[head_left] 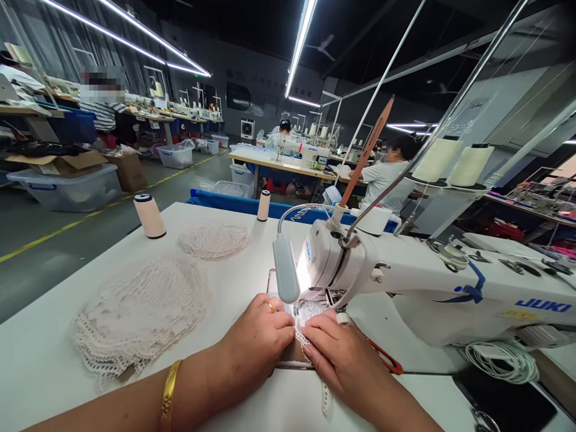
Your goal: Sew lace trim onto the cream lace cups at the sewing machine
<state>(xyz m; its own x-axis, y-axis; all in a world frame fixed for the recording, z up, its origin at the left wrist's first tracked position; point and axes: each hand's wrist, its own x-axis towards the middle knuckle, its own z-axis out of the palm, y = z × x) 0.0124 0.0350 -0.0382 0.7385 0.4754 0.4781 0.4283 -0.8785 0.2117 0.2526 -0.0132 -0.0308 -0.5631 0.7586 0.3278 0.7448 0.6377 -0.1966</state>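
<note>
1. Head camera is looking down at both hands pressing a strip of white lace trim (309, 336) flat on the worktop (54, 348), right at the needle area of the sewing machine (432, 282)
2. Left hand (256, 342) is lying with fingers curled down on the lace edge, closed onto the fabric rather than pinching it; a ring and a gold bangle (168, 393) are showing
3. Right hand (344, 357) is resting flat, fingers together, pinning the trim from the other side
4. That lace is looking light, soft and floppy, open-weave and easy to snag or stretch, so flat fingertip pressure close beside the seam line is seeming the safest hold
5. Off to the left, a pile of lace pieces (139, 318) is sitting on the worktop, with a thread spool (150, 216) beyond it
6. Red-handled scissors (387, 360) are peeking out just beside the right hand
</note>
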